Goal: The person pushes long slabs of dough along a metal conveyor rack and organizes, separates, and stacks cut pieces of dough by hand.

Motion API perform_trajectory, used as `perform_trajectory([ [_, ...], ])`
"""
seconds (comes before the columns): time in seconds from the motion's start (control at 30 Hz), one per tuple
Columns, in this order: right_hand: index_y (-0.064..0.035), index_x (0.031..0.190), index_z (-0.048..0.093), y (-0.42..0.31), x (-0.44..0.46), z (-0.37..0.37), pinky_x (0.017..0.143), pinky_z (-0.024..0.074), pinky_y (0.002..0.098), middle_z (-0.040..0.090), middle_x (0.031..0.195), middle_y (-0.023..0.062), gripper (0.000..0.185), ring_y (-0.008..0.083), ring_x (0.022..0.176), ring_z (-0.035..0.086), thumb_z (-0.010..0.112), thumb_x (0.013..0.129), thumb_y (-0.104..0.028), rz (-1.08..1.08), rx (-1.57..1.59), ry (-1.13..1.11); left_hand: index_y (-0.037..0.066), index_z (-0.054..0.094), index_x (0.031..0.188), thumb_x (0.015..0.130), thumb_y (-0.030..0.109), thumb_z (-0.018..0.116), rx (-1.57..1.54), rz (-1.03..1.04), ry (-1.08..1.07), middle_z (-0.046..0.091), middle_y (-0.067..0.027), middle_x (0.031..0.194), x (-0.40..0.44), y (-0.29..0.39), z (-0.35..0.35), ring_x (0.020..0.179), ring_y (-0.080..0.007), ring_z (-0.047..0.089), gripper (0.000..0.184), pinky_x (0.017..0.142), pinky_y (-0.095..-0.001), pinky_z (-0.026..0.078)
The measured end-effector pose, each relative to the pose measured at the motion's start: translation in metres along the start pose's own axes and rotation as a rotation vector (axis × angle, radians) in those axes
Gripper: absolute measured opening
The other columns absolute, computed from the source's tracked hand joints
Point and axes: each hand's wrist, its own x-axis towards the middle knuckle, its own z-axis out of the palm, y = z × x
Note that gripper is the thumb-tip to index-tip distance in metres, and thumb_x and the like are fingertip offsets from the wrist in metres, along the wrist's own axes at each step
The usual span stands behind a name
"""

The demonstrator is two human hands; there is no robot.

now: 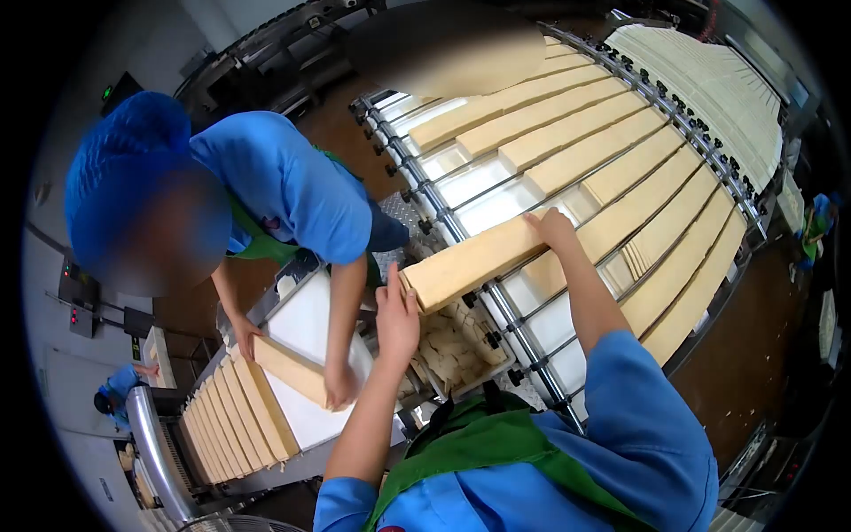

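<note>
Between my two hands is a long, pale yellow slab point(474, 262), slanting across the near edge of a conveyor. My left hand point(397, 321) grips its left end, fingers up against the end face. The far right end is in my right hand point(553, 231), its fingers bent over the top. Similar slabs point(576, 124) lie in lanes on the white conveyor point(492, 191), separated by thin metal rods. Below the held slab, a bin point(456, 346) contains broken pale pieces. What the slab is made of I cannot tell.
On my left a co-worker in a blue shirt point(284, 173) bends over a second conveyor point(310, 417), both hands on another slab point(291, 371). Several slabs point(226, 417) lie side by side there. A metal rail point(523, 332) with black knobs edges the main conveyor.
</note>
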Motion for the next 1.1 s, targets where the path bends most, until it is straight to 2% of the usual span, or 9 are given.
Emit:
perform_trajectory([
  [0.17, 0.0119, 0.117, 0.048, 0.026, 0.03, -0.009, 0.097, 0.0409, 0.0444, 0.052, 0.121, 0.0323, 0.084, 0.0418, 0.116, 0.05, 0.052, 0.081, -0.064, 0.09, 0.112, -0.013, 0.008, 0.025, 0.143, 0.091, 0.01, 0.046, -0.033, 0.034, -0.04, 0.045, -0.0262, 0.112, 0.009, 0.019, 0.025, 0.097, -0.0415, 0.054, 0.056, 0.085, -0.045, 0.044],
  [0.33, 0.0121, 0.126, 0.041, 0.044, 0.011, -0.007, 0.11, 0.0183, 0.0512, 0.032, 0.138, 0.0334, 0.075, 0.0435, 0.132, 0.027, 0.052, 0.087, -0.051, -0.041, -0.079, 0.287, 0.007, 0.023, 0.144, 0.087, 0.003, 0.045, -0.089, 0.117, -0.07, 0.046, -0.0254, 0.115, 0.024, 0.028, 0.059, 0.101, -0.0401, 0.052, 0.06, 0.089, -0.0428, 0.042],
  [0.47, 0.0113, 0.13, 0.037, 0.014, -0.015, 0.008, 0.11, 0.0193, 0.0509, 0.035, 0.137, 0.0317, 0.076, 0.0436, 0.131, 0.028, 0.056, 0.086, -0.048, -0.218, -0.021, 0.33, 0.009, 0.018, 0.146, 0.085, -0.006, 0.042, -0.336, 0.116, -0.205, 0.042, -0.0277, 0.134, 0.035, 0.035, 0.1, 0.122, -0.0371, 0.046, 0.068, 0.097, -0.0376, 0.039],
  [0.67, 0.009, 0.132, 0.036, -0.063, -0.098, 0.038, 0.111, 0.0166, 0.0515, 0.035, 0.139, 0.0281, 0.074, 0.0423, 0.133, 0.026, 0.061, 0.082, -0.039, -0.552, 0.091, 0.261, 0.009, 0.019, 0.146, 0.087, -0.006, 0.042, -0.44, -0.057, -0.198, 0.048, -0.0234, 0.131, 0.029, 0.03, 0.101, 0.113, -0.0329, 0.054, 0.065, 0.091, -0.0343, 0.046],
  [0.73, 0.0078, 0.133, 0.036, -0.063, -0.095, 0.047, 0.111, 0.0159, 0.052, 0.035, 0.14, 0.0268, 0.073, 0.0415, 0.134, 0.026, 0.062, 0.081, -0.036, -0.553, 0.054, 0.27, 0.009, 0.019, 0.146, 0.088, -0.008, 0.04, -0.82, -0.13, -0.113, 0.051, -0.0183, 0.128, 0.025, 0.021, 0.107, 0.108, -0.0252, 0.057, 0.064, 0.087, -0.0316, 0.049],
  [0.77, 0.0065, 0.133, 0.037, -0.065, -0.092, 0.051, 0.111, 0.0151, 0.0526, 0.034, 0.14, 0.0254, 0.072, 0.0407, 0.134, 0.025, 0.063, 0.08, -0.034, -0.549, 0.018, 0.28, 0.009, 0.018, 0.146, 0.089, -0.008, 0.038, -0.82, -0.187, -0.126, 0.051, -0.0144, 0.127, 0.021, 0.017, 0.102, 0.107, -0.0195, 0.055, 0.063, 0.085, -0.0287, 0.051],
  [0.87, -0.0109, 0.137, 0.039, -0.076, -0.105, 0.032, 0.111, 0.0165, 0.0523, 0.033, 0.143, 0.0225, 0.061, 0.0389, 0.135, 0.025, 0.062, 0.081, -0.015, -0.64, 0.053, 0.275, 0.009, 0.012, 0.147, 0.091, -0.004, 0.038, -0.778, -0.249, -0.1, 0.049, -0.0142, 0.129, 0.006, -0.017, 0.097, 0.112, -0.0264, 0.053, 0.063, 0.091, -0.0348, 0.047],
  [1.0, -0.015, 0.119, 0.06, -0.079, -0.096, 0.055, 0.11, 0.0194, 0.0526, 0.03, 0.144, 0.0233, 0.039, 0.0413, 0.134, 0.027, 0.057, 0.08, -0.013, -0.796, -0.139, 0.383, 0.007, 0.016, 0.145, 0.091, 0.021, 0.053, -0.161, -0.097, 0.055, 0.034, -0.0263, 0.136, -0.038, -0.058, 0.072, 0.122, -0.0397, 0.04, 0.067, 0.101, -0.0407, 0.035],
  [1.1, -0.0152, 0.113, 0.064, -0.078, -0.096, 0.056, 0.11, 0.0202, 0.0523, 0.03, 0.145, 0.0234, 0.036, 0.0404, 0.134, 0.027, 0.062, 0.078, -0.017, -0.794, -0.056, 0.334, 0.006, 0.039, 0.134, 0.089, 0.02, 0.056, -0.225, -0.238, -0.09, 0.053, -0.0218, 0.119, -0.086, -0.096, 0.046, 0.108, -0.0352, 0.054, 0.05, 0.092, -0.0396, 0.043],
])
